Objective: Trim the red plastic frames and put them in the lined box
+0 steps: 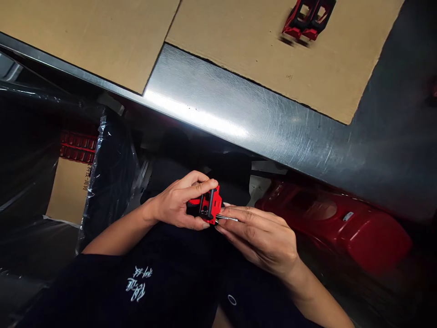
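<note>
I read the hands first, left to right. Left hand [182, 200]: narrow grip on the red-black part [214, 207], digits at its far and near sides. Right hand [264, 234]: fingers bunched in a pinch on a thin metal strip [228, 218], at the part's right side. Whether the strip goes into the part, I cannot tell. Position of part: between the two hands, in front of the dark shirt [136, 282], on the near side of the table edge.

Surface: metal table [218, 105], scratched, with a bright glare band. I note a left card sheet [85, 41] at far left and a right card sheet [280, 59] at far right; on the latter, a pair of red-black frames [309, 20], slightly blurred, cut by the view's top edge.

Room: at left, clear plastic [99, 150] near rows of red pieces [78, 146] and a small card [66, 189]. At right, below the table, a glossy red object [375, 237]; I cannot identify it.
</note>
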Demonstrator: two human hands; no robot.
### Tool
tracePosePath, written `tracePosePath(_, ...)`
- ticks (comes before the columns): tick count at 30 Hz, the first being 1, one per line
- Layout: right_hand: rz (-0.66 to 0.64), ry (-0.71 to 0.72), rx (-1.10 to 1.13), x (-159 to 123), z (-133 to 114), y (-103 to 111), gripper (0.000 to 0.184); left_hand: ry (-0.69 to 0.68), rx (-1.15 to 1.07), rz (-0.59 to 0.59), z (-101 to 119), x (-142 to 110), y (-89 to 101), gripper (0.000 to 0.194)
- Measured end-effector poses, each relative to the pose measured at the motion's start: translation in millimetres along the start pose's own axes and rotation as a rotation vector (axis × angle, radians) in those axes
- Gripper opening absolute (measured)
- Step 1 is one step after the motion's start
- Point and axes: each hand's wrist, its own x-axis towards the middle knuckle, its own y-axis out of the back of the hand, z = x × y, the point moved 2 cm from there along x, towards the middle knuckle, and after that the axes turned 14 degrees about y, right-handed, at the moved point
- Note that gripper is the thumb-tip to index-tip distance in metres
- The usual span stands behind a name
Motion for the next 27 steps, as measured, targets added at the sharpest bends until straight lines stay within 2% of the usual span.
tracePosePath(7,-0.003,0.024,-0.053,2.4,-3.1,0.5,0.018,0.029,0.022,-0.006,0.6,0.2,2.4,0.095)
tracePosePath(13,0.010,0.055,-0.109,3.5,-7.6,-1.7,0.025,0.069,0.001,0.052,0.7,1.5,3.5,0.085)
tracePosePath(17,0.069,-0.018,-0.143,1.7,-4.0,-0.8,0.029,0.088,-0.119,0.113,-4.5,-2.2,6.0,0.085)
tracePosePath(20,0.261,-0.113,-0.085,-4.3,4.5,-1.6,0.026,0.119,-0.308,0.129,-7.1,-5.9,6.5,0.084)
tracePosePath(22,0.452,-0.256,0.001,-10.1,12.9,-5.6,0.021,0.167,-0.471,0.100,-7.1,-7.5,4.3,0.082)
tracePosePath(25,0.743,-0.601,0.357,-18.8,27.4,-18.7,0.016,0.238,-0.652,0.070,-4.6,-7.9,-1.7,0.079)
tracePosePath(27,0.862,-0.781,0.671,-21.2,34.0,-29.6,0.021,0.263,-0.694,0.062,-1.9,-7.2,-5.8,0.079)
